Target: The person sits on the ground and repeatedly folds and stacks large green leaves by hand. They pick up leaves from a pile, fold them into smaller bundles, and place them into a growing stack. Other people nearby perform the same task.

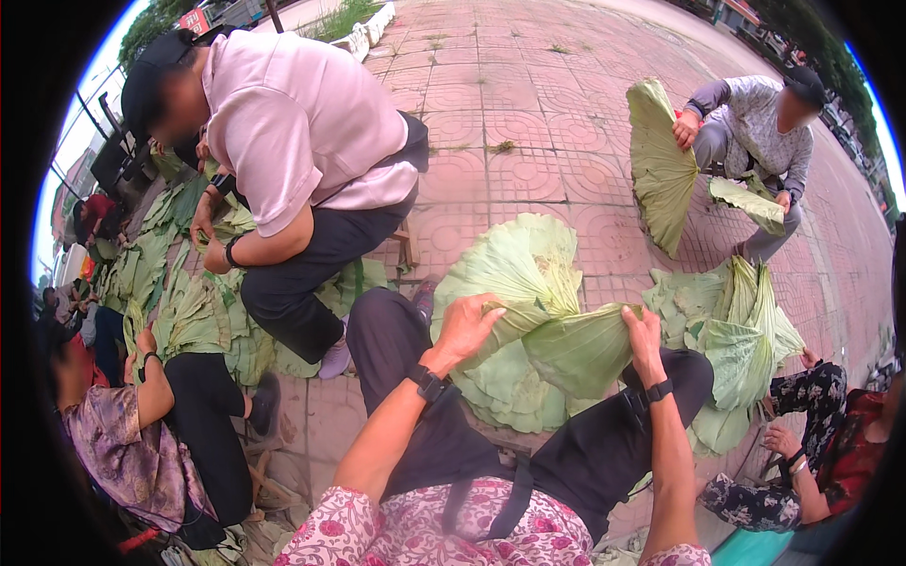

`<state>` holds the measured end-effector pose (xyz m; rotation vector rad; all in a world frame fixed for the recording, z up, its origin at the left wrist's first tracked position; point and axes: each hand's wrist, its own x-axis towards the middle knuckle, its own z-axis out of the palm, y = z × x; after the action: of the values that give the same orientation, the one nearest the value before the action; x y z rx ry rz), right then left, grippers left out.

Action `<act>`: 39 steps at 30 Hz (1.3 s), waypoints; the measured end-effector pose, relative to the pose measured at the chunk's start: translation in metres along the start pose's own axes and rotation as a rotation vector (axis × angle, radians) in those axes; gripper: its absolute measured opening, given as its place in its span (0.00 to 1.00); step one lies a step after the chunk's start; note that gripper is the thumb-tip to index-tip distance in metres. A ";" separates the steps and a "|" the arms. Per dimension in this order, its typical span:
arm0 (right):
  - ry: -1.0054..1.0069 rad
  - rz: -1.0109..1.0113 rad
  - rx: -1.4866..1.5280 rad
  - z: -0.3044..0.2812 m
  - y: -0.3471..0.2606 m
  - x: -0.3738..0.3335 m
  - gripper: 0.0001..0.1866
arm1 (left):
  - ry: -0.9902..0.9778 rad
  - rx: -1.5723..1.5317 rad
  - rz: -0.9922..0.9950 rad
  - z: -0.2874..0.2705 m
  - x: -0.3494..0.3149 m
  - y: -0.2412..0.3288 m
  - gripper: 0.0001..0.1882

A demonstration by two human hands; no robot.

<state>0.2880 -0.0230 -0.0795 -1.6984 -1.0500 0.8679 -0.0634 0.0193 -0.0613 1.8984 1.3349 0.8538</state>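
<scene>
Between my knees I hold a green, half-dried lotus leaf (578, 353), spread out in folds. My left hand (466, 328) pinches its left edge, thumb against fingers. On the other side, my right hand (644, 338) grips the right edge near my right knee. Just beyond lies a fanned bunch of pale lotus leaves (514, 259), their ribs gathered toward the middle. A flat stack of leaves (510, 391) lies lower down, partly hidden by the held leaf. Both my wrists wear dark bands.
At right, folded leaves (741, 349) lie heaped beside my knee. A co-worker (755, 141) beyond holds up large leaves. Another in a pink shirt (293, 123) sits close on my left, by a long leaf pile (203, 311). More people sit at both sides on red paving (528, 113).
</scene>
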 end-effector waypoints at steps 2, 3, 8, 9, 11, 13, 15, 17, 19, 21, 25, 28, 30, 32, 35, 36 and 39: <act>0.058 0.006 0.035 -0.006 0.005 0.001 0.14 | 0.031 0.026 -0.025 -0.002 0.001 -0.004 0.12; 0.100 0.008 0.072 -0.010 0.005 0.001 0.14 | 0.088 0.038 -0.025 -0.004 0.001 -0.009 0.12; 0.217 -0.027 0.121 -0.030 0.015 0.002 0.13 | 0.188 0.056 -0.071 -0.015 0.001 -0.016 0.12; 0.213 -0.026 0.095 -0.032 0.021 0.002 0.13 | 0.165 0.046 -0.089 -0.016 0.002 -0.012 0.13; 0.232 -0.020 0.077 -0.028 0.019 -0.001 0.13 | 0.144 0.057 -0.093 -0.015 0.001 -0.011 0.12; 0.181 -0.031 -0.063 -0.028 0.024 0.002 0.14 | 0.105 0.048 -0.091 -0.015 -0.001 -0.008 0.12; 0.182 -0.007 -0.078 -0.025 0.017 -0.005 0.15 | 0.116 0.076 -0.074 -0.013 0.000 -0.010 0.11; 0.218 -0.016 -0.031 -0.034 0.032 0.003 0.14 | 0.136 0.108 -0.063 -0.012 0.003 -0.013 0.11; 0.283 -0.024 0.062 -0.036 0.029 0.004 0.14 | 0.175 0.148 -0.071 -0.016 0.003 -0.010 0.10; 0.390 -0.036 0.193 -0.040 0.026 0.005 0.13 | 0.190 0.200 -0.108 -0.022 0.002 -0.007 0.09; 0.464 -0.079 0.110 -0.048 0.022 -0.001 0.12 | 0.232 0.307 -0.135 -0.026 -0.001 -0.013 0.09; 0.429 -0.075 0.022 -0.052 0.025 -0.003 0.12 | 0.228 0.313 -0.153 -0.024 -0.002 -0.016 0.09; 0.369 -0.033 0.002 -0.048 0.034 -0.004 0.12 | 0.179 0.291 -0.164 -0.024 -0.003 -0.013 0.09; 0.274 0.001 -0.003 -0.042 0.038 -0.006 0.13 | 0.157 0.289 -0.150 -0.021 -0.003 -0.013 0.10; 0.067 0.040 -0.006 -0.029 0.030 -0.007 0.12 | 0.150 0.255 -0.141 -0.017 -0.005 -0.018 0.11; -0.004 0.055 -0.007 -0.027 0.030 -0.009 0.12 | 0.144 0.236 -0.135 -0.015 -0.004 -0.018 0.11; -0.159 0.070 -0.037 -0.016 0.031 -0.009 0.13 | 0.115 0.208 -0.079 -0.009 -0.003 -0.016 0.12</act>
<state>0.3067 -0.0427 -0.1025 -1.7276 -1.1243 1.0482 -0.0798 0.0220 -0.0701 1.9622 1.6115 0.8218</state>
